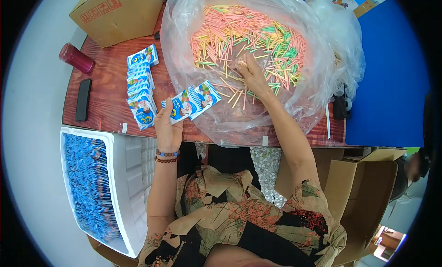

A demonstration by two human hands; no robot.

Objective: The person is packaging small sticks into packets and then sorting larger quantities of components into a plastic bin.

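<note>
Left hand [168, 126], frame centre, pinches fan of blue-white paper sachets [191, 103]. Right hand [251, 74] reaches into clear plastic bag [317, 90], upper centre, fingertips closing on pastel thin sticks [248, 37]. Likely picking sticks; next, a clean pinch.

Your left hand [168, 129] holds a fan of packets [191, 102] at the near table [106, 83] edge, a packet stack [140, 90] just left of it. Your right hand [252, 76] is further back, in the bag [285, 106] of sticks [248, 37]. A tray [120, 184] sits lower left, and a box [117, 14] sits back left.
</note>
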